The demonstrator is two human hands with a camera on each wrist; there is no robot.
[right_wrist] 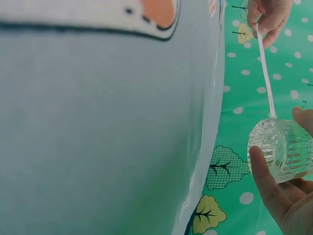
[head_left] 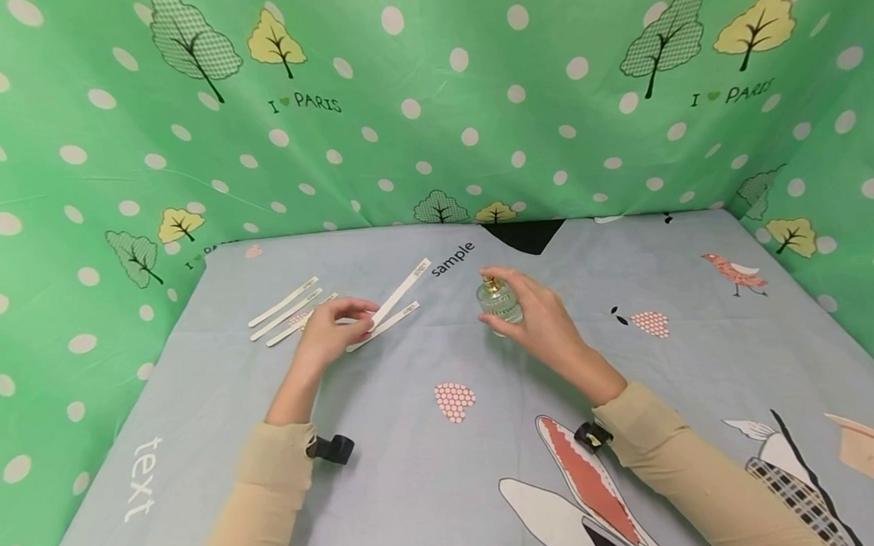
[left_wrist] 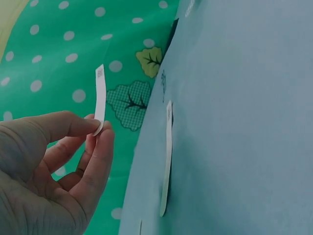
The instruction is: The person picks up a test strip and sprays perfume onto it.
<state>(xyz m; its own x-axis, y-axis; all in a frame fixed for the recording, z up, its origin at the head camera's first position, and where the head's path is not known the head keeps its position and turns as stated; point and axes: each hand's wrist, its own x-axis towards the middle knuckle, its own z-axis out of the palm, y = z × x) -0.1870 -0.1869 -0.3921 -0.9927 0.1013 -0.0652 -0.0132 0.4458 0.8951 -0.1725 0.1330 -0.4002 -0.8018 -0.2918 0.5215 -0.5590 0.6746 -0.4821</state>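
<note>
Between thumb and fingertips, my left hand [head_left: 326, 334] pinches one end of a white perfume test strip [head_left: 405, 290], also plain in the left wrist view [left_wrist: 100, 93]. The strip slants up toward the right, its small printed end pointing away from the hand. My right hand [head_left: 548, 320] grips a clear glass perfume bottle [head_left: 499, 303] with a gold neck, one finger on its top. Ribbed glass and the bottle's base [right_wrist: 274, 144] show in the right wrist view. In the head view, a gap separates bottle and held strip. A second strip [head_left: 402, 315] lies below the held one.
Several more test strips [head_left: 283, 302] lie side by side left of my left hand. A grey-blue printed cloth [head_left: 419, 474] covers the table. Behind it and at both sides hangs a green dotted curtain [head_left: 429, 140].
</note>
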